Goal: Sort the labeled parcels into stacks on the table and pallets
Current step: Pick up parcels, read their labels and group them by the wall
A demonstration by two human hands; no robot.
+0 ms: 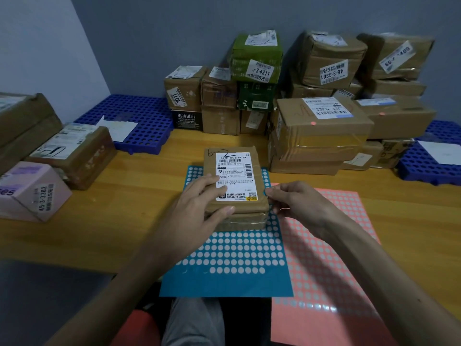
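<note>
Cardboard parcel [235, 186], L grip [199, 203] flat atop

table [139, 186]: wood-look top, orange-brown, smooth, slight sheen
centre parcel [247, 208]: brown cardboard under clear tape; tape is glossy and wrinkled on the near side
label [235, 179]: white paper, matt, printed black
blue sheet [232, 280]: thin, flat, smooth; paper or plastic, can't tell
pink sheet [324, 283]: same type, glare band at table's front edge, so glossy
back-left pallet [149, 116], right-edge pallet [424, 168]: blue moulded plastic, perforated grid, matt
big parcel [319, 143]: cardboard, wide shiny tape bands, creased
green box [252, 53]: printed card, paper labels
pink box [27, 193]: smooth card, clear glossy tape
</note>
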